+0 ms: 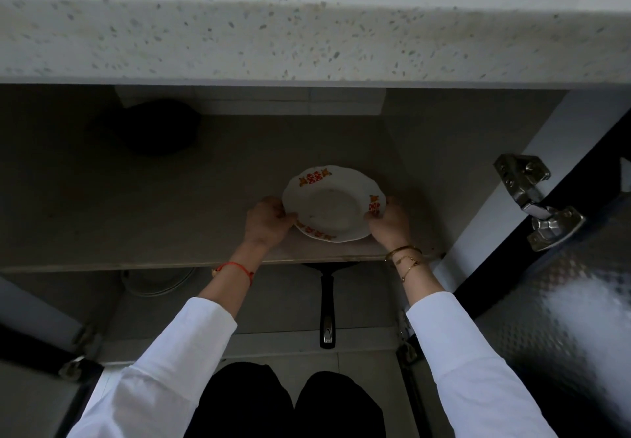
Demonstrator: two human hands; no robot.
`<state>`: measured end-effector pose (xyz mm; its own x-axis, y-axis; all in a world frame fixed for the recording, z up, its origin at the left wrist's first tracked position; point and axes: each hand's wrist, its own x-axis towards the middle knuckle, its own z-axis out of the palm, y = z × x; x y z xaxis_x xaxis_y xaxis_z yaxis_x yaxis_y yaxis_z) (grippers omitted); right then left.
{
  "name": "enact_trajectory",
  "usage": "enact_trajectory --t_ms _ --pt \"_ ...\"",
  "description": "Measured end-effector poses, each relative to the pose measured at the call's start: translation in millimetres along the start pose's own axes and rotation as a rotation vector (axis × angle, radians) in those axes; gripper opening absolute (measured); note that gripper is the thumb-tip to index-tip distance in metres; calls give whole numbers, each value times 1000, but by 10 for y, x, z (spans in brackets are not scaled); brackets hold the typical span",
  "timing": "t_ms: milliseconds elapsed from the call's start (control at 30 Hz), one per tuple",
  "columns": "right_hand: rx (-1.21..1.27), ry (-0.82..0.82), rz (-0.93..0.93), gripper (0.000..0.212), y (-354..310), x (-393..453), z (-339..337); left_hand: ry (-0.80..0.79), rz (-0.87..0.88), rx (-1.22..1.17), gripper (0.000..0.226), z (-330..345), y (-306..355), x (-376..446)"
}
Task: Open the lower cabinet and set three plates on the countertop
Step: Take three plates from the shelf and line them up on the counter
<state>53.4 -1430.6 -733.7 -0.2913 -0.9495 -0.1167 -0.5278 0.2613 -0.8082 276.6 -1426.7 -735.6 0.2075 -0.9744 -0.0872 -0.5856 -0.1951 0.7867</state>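
Both hands' fingers, left hand [268, 220] and right hand [389, 222], gripping opposite plate [333, 203] rims near shelf [136, 219] front edge.

Dark rounded object [153, 130] far beyond left hand [266, 220], deep in shadow, kind unreadable. Frying pan [327, 304] below right hand [389, 222]: only handle shows, body hidden under shelf [136, 226]. Pale round item [153, 282] below left hand, mostly covered by shelf edge. Fingertips of both hands hidden under plate [333, 203] rim. Counter [307, 38] top cut off above. Cabinet door [580, 301] right of right hand blurred, cropped.
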Motion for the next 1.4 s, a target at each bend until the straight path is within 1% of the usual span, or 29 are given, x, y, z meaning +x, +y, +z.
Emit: enact_trajectory --t_ms 100,300,467,567,700,833,933,967,1067,1133,1400 --pt "-32 -2 -40 43 -15 -16 -7 -38 30 30 33 -28 -5 -16" --pt "-106 12 -67 35 5 -135 -39 -53 88 85 29 -104 -31 -128" --pt "-90 21 -102 34 30 -353 -14 -17 89 100 31 -227 -137 -326" --pt "-71 17 -140 33 40 -502 -25 27 106 44 31 -323 -192 -502" --pt "-12 22 -202 32 28 -759 -58 39 124 -46 27 -472 -270 -769" --pt "16 39 -253 32 22 -1031 -82 71 167 -80 25 -660 -295 -1119" --pt "67 22 -266 34 25 -1256 -82 99 178 -107 24 -804 -305 -1377" --pt "81 18 -269 34 27 -1335 -85 99 174 -118 25 -844 -314 -1455" --pt "115 8 -273 33 31 -1554 -111 118 167 -163 37 -941 -361 -1676" --pt "138 -2 -273 34 33 -1679 -139 131 157 -197 41 -995 -386 -1820" --pt "154 -35 -343 32 29 -2028 -295 141 157 -298 39 -1093 -411 -2197"
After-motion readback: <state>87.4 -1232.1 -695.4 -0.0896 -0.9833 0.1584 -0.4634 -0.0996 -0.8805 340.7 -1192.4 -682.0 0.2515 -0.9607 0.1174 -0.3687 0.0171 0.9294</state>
